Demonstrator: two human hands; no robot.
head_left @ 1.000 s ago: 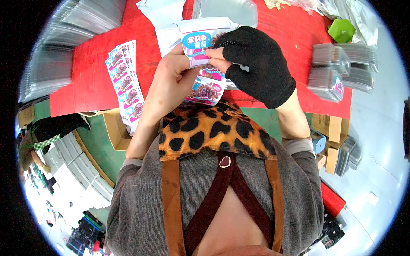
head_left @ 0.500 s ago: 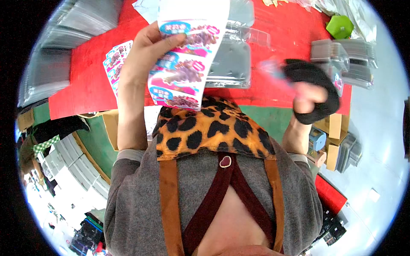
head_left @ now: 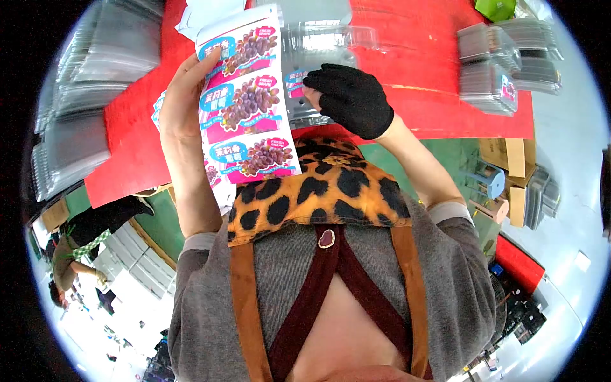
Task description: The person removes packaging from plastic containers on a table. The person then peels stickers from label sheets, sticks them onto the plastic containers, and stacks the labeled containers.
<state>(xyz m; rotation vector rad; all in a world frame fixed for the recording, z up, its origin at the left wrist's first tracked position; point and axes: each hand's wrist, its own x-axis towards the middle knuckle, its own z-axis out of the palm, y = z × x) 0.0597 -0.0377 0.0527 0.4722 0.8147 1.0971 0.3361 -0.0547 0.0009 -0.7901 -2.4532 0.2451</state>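
Observation:
My left hand [head_left: 184,95] grips a strip of grape stickers [head_left: 245,105], its thumb lying over the left edge. Each sticker on the strip has purple grapes, a blue patch with white lettering and a pink band. My right hand [head_left: 353,99], in a black fingerless glove, is bent over a clear plastic clamshell box [head_left: 302,118] on the table. At its fingertips a single grape sticker [head_left: 296,83] lies against the box's plastic; fingers and thumb are closed at its edge. The strip hides the left part of the box.
Stacks of clear boxes stand on the red table [head_left: 420,108], at the left [head_left: 76,121] and right [head_left: 487,83]. A green object [head_left: 495,7] is at the far right. More stickers lie partly behind my left wrist. Cardboard boxes [head_left: 509,159] and a blue stool [head_left: 490,181] are below. Another person [head_left: 83,248] is at lower left.
My right hand has swung left from the table's right side, carrying a sticker to the clamshell box. The sticker strip in my left hand has shifted slightly left and now faces me flatter.

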